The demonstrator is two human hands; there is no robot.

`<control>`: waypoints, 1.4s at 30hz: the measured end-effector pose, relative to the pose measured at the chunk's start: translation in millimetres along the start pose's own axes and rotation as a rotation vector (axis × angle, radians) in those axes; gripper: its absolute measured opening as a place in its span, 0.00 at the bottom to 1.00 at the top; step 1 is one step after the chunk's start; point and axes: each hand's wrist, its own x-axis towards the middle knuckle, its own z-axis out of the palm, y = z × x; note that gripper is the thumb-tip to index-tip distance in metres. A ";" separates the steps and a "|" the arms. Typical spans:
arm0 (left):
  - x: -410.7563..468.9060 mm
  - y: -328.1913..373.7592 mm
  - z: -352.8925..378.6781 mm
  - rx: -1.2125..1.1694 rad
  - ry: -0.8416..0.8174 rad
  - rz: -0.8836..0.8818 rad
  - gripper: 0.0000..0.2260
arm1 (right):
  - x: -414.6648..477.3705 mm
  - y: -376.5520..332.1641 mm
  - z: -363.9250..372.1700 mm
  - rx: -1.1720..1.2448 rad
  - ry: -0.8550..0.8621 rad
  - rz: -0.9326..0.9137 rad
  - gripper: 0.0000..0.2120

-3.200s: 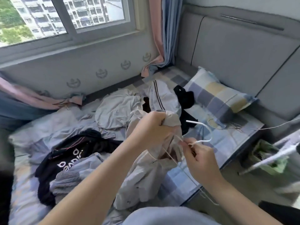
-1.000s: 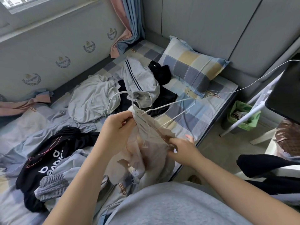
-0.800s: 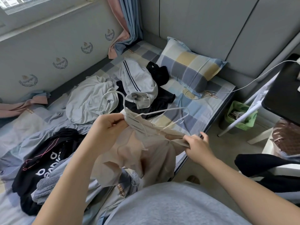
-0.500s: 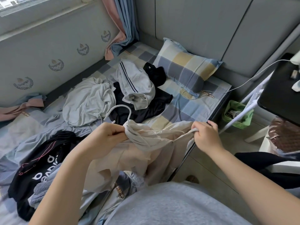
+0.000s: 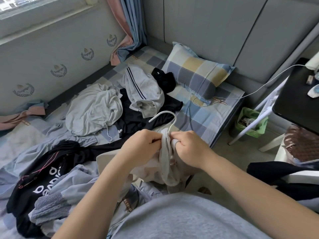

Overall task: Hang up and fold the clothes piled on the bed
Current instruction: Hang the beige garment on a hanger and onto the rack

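A beige garment (image 5: 165, 171) hangs bunched on a white wire hanger (image 5: 168, 118), whose hook sticks up between my hands. My left hand (image 5: 139, 147) grips the garment's collar just left of the hook. My right hand (image 5: 188, 147) grips the fabric just right of it, knuckles nearly touching the left hand. The hanger's shoulders are hidden under the cloth. On the bed (image 5: 207, 118) lie a light grey top (image 5: 91, 111), striped grey shorts (image 5: 143, 90), black clothes (image 5: 150, 116) and a black printed shirt (image 5: 44, 171).
A checked pillow (image 5: 195, 73) leans on the grey headboard. A white cable (image 5: 241, 95) runs from the bed to a black table (image 5: 300, 94) at right. A green bin (image 5: 250, 123) stands on the floor. Dark clothing (image 5: 279, 175) lies at right. Curtain (image 5: 127, 31) hangs at the corner.
My right hand moved left from the garment's stretched shoulder to the collar beside my left hand. The garment, spread wide before, now hangs bunched under the hook.
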 end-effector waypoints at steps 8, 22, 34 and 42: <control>-8.4 -3.0 26.8 -0.118 0.626 -0.080 0.10 | -4.4 6.6 -15.6 0.644 -0.130 0.121 0.13; 37.1 -7.7 -10.8 -0.976 0.673 -0.335 0.10 | 3.4 4.0 -38.1 -0.060 0.206 0.018 0.14; 58.7 29.4 -58.6 -0.156 0.447 0.080 0.18 | 20.8 -37.2 -60.3 -0.459 0.029 0.057 0.20; 65.0 34.9 -68.9 -0.033 0.395 0.024 0.13 | 30.0 -55.2 -73.5 -0.423 0.136 -0.016 0.17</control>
